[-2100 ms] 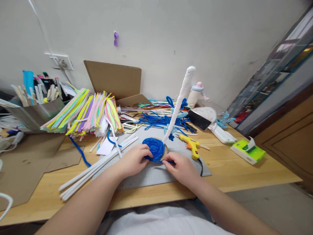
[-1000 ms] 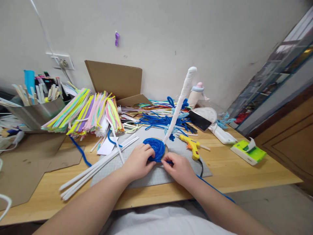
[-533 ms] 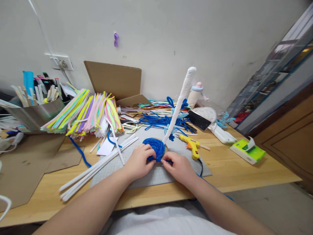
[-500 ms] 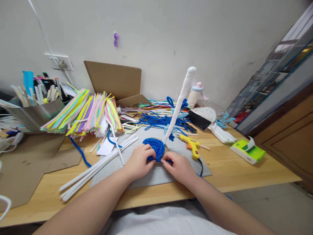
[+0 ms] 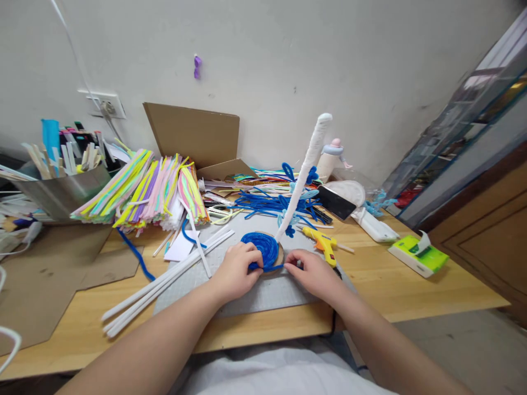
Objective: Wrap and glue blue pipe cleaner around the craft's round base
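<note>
A flat spiral of blue pipe cleaner (image 5: pixel 264 246) covers most of a round cardboard base (image 5: pixel 281 255) on a grey cutting mat (image 5: pixel 193 299). My left hand (image 5: pixel 237 270) is closed at the spiral's near left edge, thumb and fingers pinching the blue strand there. From that pinch a short length runs right to my right hand (image 5: pixel 309 271), whose fingertips grip it just off the base. A tall white wrapped stem (image 5: pixel 307 170) rises, tilted right, from the far right side of the base. Small blue flower shapes (image 5: pixel 289 224) show beside its lower part.
A yellow glue gun (image 5: pixel 323 244) lies right of the base, its cord running near my right wrist. White sticks (image 5: pixel 177 277) lie at left, before bundles of coloured pipe cleaners (image 5: pixel 154 186). Behind are loose blue pipe cleaners (image 5: pixel 267 202) and a phone (image 5: pixel 335 202); a tissue pack (image 5: pixel 418 253) lies right.
My right hand has moved a little to the right, away from my left, and the blue strand between them now shows stretched out. My left hand has stayed on the spiral.
</note>
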Demonstrator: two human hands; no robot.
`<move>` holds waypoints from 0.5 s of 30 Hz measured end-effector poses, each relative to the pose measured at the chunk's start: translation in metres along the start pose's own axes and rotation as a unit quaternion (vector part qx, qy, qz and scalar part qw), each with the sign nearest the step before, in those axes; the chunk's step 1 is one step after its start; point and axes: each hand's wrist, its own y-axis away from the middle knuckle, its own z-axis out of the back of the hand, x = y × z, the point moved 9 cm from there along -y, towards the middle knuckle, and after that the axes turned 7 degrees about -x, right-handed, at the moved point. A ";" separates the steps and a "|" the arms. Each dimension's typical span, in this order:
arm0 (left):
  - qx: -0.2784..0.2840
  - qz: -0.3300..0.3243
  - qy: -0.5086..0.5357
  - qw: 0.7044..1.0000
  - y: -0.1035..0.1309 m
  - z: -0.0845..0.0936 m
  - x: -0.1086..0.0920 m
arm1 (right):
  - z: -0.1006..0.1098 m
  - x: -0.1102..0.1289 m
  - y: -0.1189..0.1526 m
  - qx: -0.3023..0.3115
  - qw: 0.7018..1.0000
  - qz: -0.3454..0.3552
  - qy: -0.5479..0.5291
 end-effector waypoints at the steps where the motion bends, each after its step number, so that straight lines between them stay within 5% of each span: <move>1: 0.001 0.003 0.002 1.000 0.000 0.000 0.000 | 0.001 -0.001 -0.001 0.002 1.000 -0.003 0.007; 15: 0.012 0.027 0.040 0.999 0.000 -0.005 0.005 | 0.000 -0.006 -0.007 0.013 0.999 -0.008 0.041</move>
